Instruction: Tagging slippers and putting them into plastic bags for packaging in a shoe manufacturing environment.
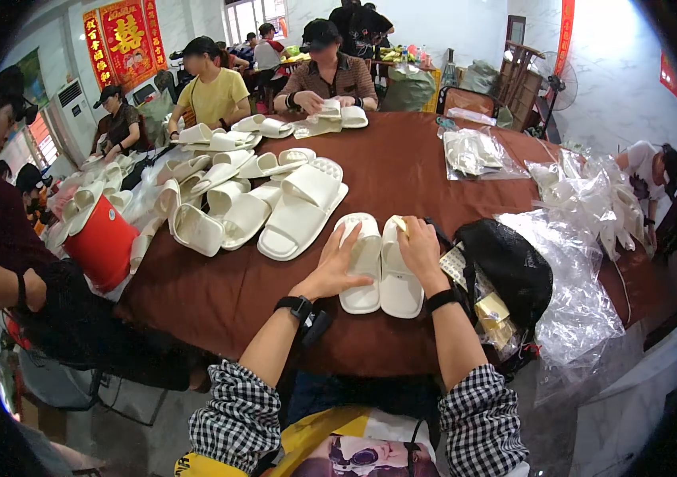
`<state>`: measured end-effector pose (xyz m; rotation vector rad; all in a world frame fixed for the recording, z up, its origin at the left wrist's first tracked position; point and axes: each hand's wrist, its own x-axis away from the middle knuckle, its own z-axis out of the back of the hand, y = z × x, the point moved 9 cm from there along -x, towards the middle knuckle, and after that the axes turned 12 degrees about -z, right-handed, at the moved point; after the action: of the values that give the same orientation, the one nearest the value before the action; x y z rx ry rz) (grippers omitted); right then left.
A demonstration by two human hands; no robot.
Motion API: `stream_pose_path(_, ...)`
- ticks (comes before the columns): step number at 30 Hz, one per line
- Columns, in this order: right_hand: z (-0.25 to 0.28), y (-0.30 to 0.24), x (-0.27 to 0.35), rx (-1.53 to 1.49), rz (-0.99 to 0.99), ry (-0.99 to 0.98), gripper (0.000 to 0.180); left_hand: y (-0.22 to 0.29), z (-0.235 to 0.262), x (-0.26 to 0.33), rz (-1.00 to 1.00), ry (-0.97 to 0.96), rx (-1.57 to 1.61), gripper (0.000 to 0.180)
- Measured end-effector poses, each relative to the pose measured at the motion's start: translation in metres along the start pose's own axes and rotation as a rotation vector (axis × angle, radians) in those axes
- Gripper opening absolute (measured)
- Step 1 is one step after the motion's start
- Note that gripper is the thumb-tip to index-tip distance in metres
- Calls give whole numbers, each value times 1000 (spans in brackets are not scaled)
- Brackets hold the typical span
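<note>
Two cream open-toed slippers stand side by side at the table's near edge, heels toward me. My left hand (340,266) holds the left slipper (364,262) from its outer side, fingers on the strap and thumb laid across the footbed. Around the strap of the right slipper (400,290) my right hand (420,248) is closed. A small pale yellow piece (400,226) shows at its fingertips; what it is I cannot make out. A larger cream slipper (304,211) lies just left of my hands, beside a group of similar slippers (247,213).
A brown cloth covers the table (402,163). By my right forearm lies an open black bag (507,262), with clear plastic bags (573,278) beyond it. A red bucket (102,242) stands at left. Across the table, a person (326,75) handles slippers; others sit around.
</note>
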<state>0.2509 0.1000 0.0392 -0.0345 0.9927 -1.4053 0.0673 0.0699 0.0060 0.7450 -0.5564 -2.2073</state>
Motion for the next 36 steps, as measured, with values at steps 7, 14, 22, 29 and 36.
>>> stream_pose_path(7, 1, -9, 6, -6, 3, 76, 22, -12, -1, 8, -37, 22, 36, 113)
stream_pose_path(14, 0, 4, 2, -9, -5, 49, 23, -9, -1, 4, -70, 67, 18, 110)
stream_pose_path(22, -8, 4, 2, 16, -42, 23, 24, -10, 2, 7, -84, 75, 26, 109)
stream_pose_path(29, -9, -3, -4, -53, -89, -158, 40, -10, 7, 12, -55, 55, 23, 91)
stream_pose_path(36, -2, -20, 10, 1, -89, -416, 58, 22, 16, 25, -22, -122, -79, 103)
